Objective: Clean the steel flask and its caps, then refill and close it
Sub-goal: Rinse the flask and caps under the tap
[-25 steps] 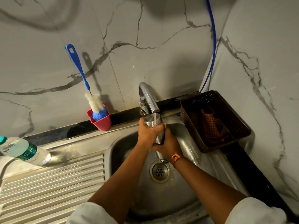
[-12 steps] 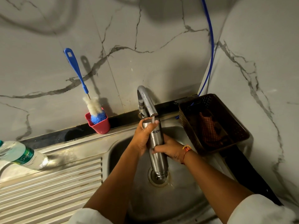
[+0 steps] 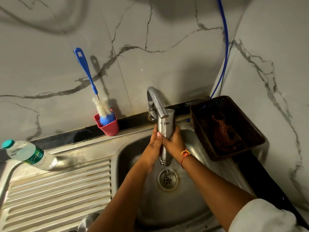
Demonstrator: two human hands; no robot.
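A: How did the steel flask (image 3: 165, 129) lie?

B: Inverted, long axis near vertical: base up beside the tap spout (image 3: 163, 115), mouth down over the sink drain (image 3: 167, 179) (water (image 3: 169, 168) trickling out). Left hand (image 3: 154, 144) and right hand (image 3: 173, 143) both gripped its middle, equally near.

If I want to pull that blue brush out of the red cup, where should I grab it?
Grab the brush by its blue handle, near the middle, reaching from the front. Its fuzzy head sits down in the red cup, and the handle sticks up leaning toward the wall, so the front is probably easiest.
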